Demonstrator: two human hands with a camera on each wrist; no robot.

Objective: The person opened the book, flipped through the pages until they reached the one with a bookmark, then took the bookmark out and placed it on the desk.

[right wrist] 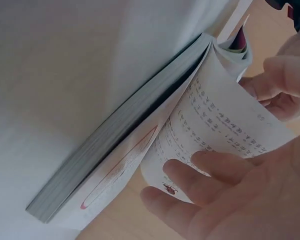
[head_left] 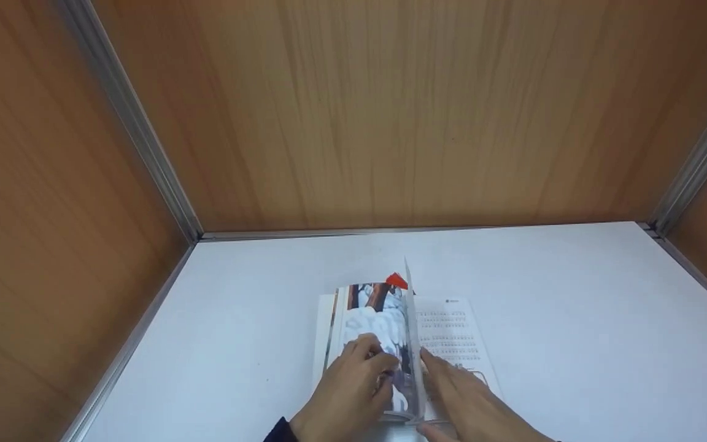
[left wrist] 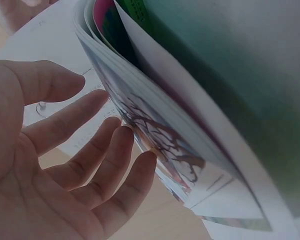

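A thin illustrated paperback book (head_left: 390,331) lies open, spine pointing away, between relaxed, straight-fingered hands: left hand (head_left: 347,393) on the picture page, right hand (head_left: 470,402) on the text page, a leaf upright between them.

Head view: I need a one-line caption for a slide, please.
Two hands, left hand and right hand, leaf through an open book on a white table.

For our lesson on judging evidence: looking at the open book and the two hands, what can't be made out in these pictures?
- Head view: the print on the right page is too small to read.
- Head view: the near edge of the book is covered by the left hand and right hand.
- Left wrist view: the standing pages hide the right hand.
- Right wrist view: the characters are blurred.
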